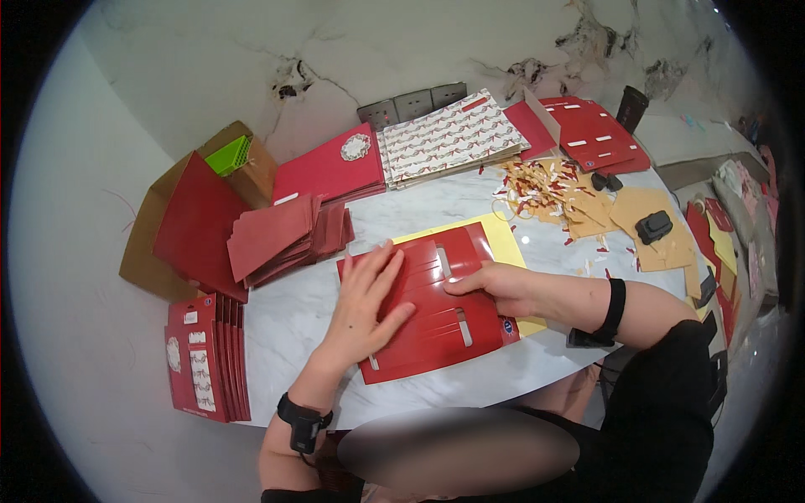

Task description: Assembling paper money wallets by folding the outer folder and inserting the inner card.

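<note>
Head view: left hand (pixel 366 302) flat, fingers spread, pressing glossy red die-cut card (pixel 432 306) lying mid-table on yellow sheet (pixel 503 239); right hand (pixel 495 283) fingers together on its centre. Card appears unfolded yet; flat red stack (pixel 285 235) waits beside, finished-looking red packs (pixel 205 356) at left edge.

A flat red die-cut carton (pixel 436 306) with slot cut-outs lies at the middle of the tabletop (pixel 285 318), over a yellow sheet; a small round dark label (pixel 509 328) sits near its right corner. At the left edge stands a row of red packs (pixel 205 356) bearing white labels. Behind them lies an open brown cardboard box (pixel 151 243). At the far right rest more flat red cartons (pixel 591 134) with small white labels.
</note>
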Action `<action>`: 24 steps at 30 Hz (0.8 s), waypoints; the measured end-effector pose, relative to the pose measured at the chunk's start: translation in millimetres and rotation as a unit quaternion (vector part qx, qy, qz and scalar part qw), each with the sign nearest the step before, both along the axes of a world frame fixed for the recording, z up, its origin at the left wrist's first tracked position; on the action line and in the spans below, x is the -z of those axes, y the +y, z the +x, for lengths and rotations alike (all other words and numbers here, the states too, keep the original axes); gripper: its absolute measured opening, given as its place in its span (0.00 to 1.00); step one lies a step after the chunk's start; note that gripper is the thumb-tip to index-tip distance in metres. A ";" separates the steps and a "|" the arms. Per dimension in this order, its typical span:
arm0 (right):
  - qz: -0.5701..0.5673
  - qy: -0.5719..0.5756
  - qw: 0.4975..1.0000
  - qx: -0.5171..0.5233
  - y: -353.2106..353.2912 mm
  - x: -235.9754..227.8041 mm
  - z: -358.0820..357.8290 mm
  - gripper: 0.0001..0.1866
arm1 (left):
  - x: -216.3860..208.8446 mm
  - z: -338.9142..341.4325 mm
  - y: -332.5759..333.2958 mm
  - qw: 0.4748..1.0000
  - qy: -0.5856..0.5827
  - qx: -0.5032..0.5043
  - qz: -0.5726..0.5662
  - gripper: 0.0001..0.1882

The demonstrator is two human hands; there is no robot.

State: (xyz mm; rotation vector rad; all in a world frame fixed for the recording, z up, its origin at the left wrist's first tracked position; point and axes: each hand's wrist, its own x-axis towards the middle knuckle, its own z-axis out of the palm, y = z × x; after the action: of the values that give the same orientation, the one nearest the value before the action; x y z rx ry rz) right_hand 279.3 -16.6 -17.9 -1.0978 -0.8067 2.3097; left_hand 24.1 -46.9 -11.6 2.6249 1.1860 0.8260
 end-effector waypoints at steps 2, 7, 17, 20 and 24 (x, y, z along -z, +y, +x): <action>0.015 -0.016 1.000 0.001 -0.4 -6.5 -1.6 0.19 | -0.2 5.7 -3.1 0.998 0.011 0.004 -0.055 0.38; 0.009 -0.045 0.999 0.009 9.0 -4.2 -0.4 0.20 | -3.4 10.0 -3.0 0.997 0.063 0.007 -0.048 0.46; -0.019 0.038 0.999 -0.003 14.9 -7.6 11.6 0.19 | 17.3 16.3 1.6 0.998 0.003 -0.006 -0.069 0.44; 0.001 0.021 1.000 -0.018 13.0 -10.8 10.1 0.19 | 22.7 16.7 2.1 0.997 -0.010 -0.010 -0.081 0.42; 0.056 -0.091 0.994 -0.029 28.3 -3.7 20.1 0.23 | 26.5 20.3 4.2 0.998 0.002 -0.013 -0.061 0.39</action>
State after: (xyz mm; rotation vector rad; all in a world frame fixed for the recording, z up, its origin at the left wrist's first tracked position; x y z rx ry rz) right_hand 299.3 11.7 -14.2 -1.2626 -1.0368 2.2043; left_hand 44.4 -42.7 -38.1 2.5194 1.2327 0.7291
